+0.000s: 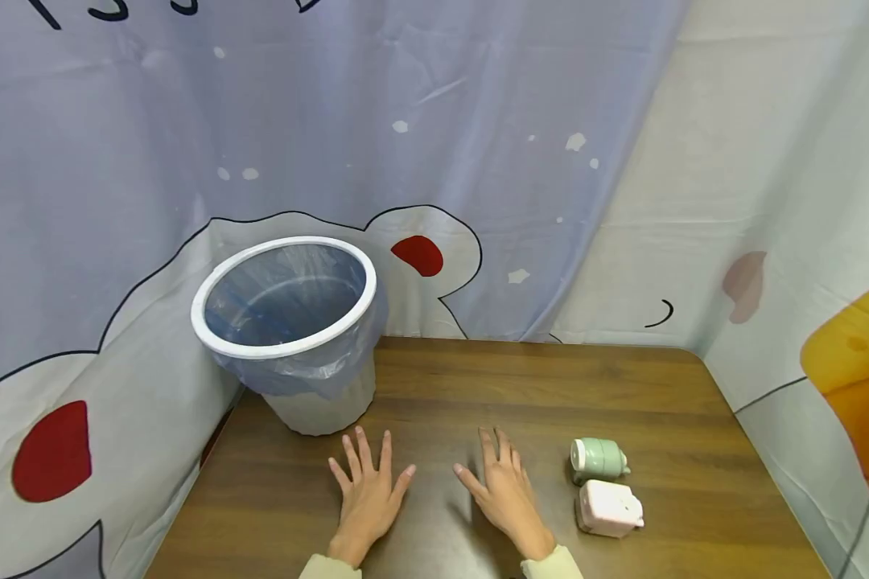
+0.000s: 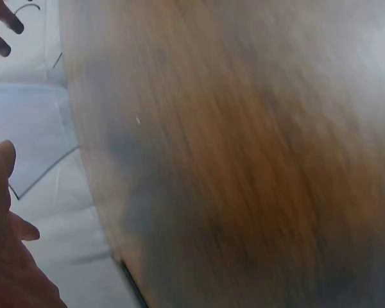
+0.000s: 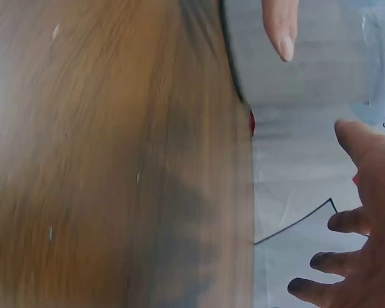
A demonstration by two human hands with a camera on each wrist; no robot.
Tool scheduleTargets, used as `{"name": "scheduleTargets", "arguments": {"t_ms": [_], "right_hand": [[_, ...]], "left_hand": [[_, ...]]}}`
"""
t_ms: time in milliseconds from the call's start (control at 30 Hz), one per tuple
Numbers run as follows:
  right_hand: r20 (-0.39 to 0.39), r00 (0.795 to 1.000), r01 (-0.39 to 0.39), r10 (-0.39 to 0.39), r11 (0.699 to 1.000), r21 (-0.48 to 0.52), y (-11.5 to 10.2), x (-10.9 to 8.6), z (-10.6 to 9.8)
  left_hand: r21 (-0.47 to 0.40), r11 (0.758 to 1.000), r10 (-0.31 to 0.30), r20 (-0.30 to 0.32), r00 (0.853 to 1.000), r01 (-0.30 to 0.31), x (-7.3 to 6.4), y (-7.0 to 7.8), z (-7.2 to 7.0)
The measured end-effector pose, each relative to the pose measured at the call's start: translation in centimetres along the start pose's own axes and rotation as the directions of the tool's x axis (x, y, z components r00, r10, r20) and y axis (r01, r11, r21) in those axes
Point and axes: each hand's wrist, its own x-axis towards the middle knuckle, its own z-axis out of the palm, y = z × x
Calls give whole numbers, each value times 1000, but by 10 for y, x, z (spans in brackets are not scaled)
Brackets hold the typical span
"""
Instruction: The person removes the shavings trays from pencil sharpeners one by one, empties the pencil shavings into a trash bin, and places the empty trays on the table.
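Observation:
My left hand (image 1: 369, 500) is over the wooden table with its fingers spread, just in front of the waste bin (image 1: 317, 414). Opposite it, my right hand (image 1: 505, 498) has its fingers extended and the thumb pointing toward the left hand. Both hands hold nothing. To the right of the right hand lie a small green bottle-like container (image 1: 598, 459) and a pink boxy one (image 1: 608, 508), side by side. In the right wrist view the right hand (image 3: 366, 224) shows spread fingers, with part of the left hand (image 3: 282, 25) above. The left wrist view catches the left hand (image 2: 9, 237) at its edge.
The bin has a white rim (image 1: 197, 314) and a translucent bluish liner (image 1: 333, 366) folded over it, at the table's back left. A printed curtain (image 1: 478, 121) hangs behind the wooden table (image 1: 521, 386) and along its sides.

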Motion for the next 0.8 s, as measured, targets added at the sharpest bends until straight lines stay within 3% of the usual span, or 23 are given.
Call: {"name": "scheduleTargets", "arguments": {"t_ms": [167, 267, 333, 433, 567, 667, 800], "right_hand": [[7, 1000, -11, 11, 994, 110, -10, 6, 5], [10, 1000, -1, 0, 985, 172, -15, 12, 10], [8, 1000, 7, -9, 974, 226, -20, 17, 12], [10, 999, 28, -32, 953, 301, -30, 26, 18], [42, 995, 63, -86, 922, 382, -45, 39, 26], [65, 991, 78, -119, 893, 442, -57, 49, 30], [86, 984, 94, -156, 864, 495, -71, 61, 37]], "left_hand": [[-66, 997, -53, -60, 997, 49, 3, -13, -7], [-132, 986, -119, -140, 983, 100, 5, -20, -13], [-179, 974, -177, -203, 963, 141, 7, -24, -17], [-240, 951, -262, -293, 919, 194, 9, -30, -22], [-317, 926, -321, -376, 870, 204, 15, -39, -29], [-358, 911, -347, -403, 847, 203, 21, -46, -38], [-378, 897, -380, -392, 838, 231, 27, -55, -52]]}}
